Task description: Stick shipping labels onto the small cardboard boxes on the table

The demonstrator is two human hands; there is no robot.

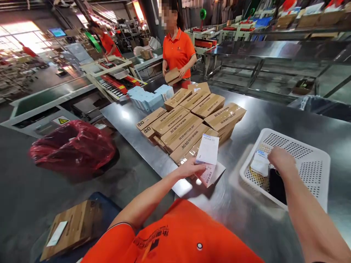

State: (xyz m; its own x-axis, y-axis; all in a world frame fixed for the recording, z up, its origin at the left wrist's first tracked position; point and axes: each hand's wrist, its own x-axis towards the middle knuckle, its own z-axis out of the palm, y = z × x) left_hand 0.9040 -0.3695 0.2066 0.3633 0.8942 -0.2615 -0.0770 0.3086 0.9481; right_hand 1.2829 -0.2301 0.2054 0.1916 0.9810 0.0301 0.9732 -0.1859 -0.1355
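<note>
My left hand (192,168) is closed on a folded strip of printed shipping labels (207,150), with the thumb on top. These labels hang in front of several taped brown cardboard boxes (182,133), stacked on the metal table. Over at the right, my right hand (282,160) reaches into a white perforated plastic basket (315,153). Its fingers are curled at the edge of a small white packet with blue print (260,163); whether they grip it I cannot make out. A black item (276,186) lies in the basket under my right wrist.
Light blue boxes (150,98) stand at the table's far left corner. Across the metal table (263,113), a person in an orange shirt (178,51) holds a brown box. A red plastic bag (74,146) lines a bin on the floor; a box with a label (68,226) sits lower left.
</note>
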